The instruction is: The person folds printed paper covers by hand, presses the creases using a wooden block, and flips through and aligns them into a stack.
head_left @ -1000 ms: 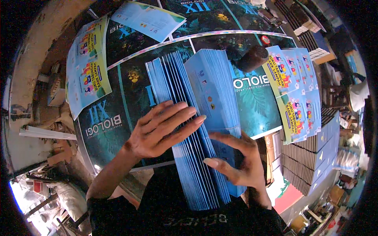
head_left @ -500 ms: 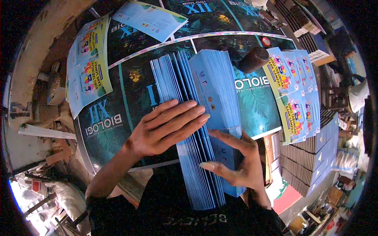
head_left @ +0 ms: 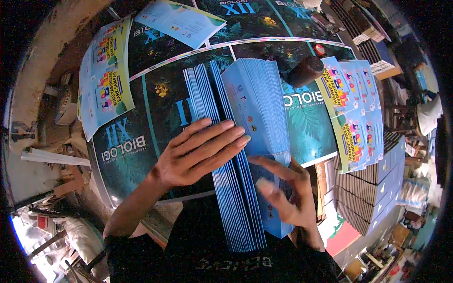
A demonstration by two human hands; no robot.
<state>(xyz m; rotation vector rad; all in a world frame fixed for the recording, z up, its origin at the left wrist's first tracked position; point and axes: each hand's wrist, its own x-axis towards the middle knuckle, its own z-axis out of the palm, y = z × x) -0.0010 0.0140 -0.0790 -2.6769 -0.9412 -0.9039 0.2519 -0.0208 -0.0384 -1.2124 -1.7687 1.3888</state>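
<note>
Two bundles of blue folded sheets stand on edge in front of me: a left bundle point(head_left: 238, 217), edges facing up, and a right bundle point(head_left: 262, 99), fanned and leaning with its printed face showing. My left hand point(head_left: 203, 151) lies across the left bundle with its fingers stretched out over the edges; its thumb is hidden. Beside the right bundle is my right hand point(head_left: 288, 193), fingers apart, the index finger reaching toward the gap between the bundles. Its thumb is raised off the sheets and smeared by motion.
Large dark printed sheets point(head_left: 127, 165) cover the table. Light blue and yellow printed sheets lie at left point(head_left: 104, 80) and in a fanned pile point(head_left: 351, 118) at right. A dark brown cylinder point(head_left: 305, 71) rests beyond the right bundle. Stacked dark blue books point(head_left: 365, 193) stand farther right.
My right thumb has lifted off the edges of the left bundle and moved right. Several sheets of that bundle have closed up, and a gap near its right side is narrower. My left hand stays put.
</note>
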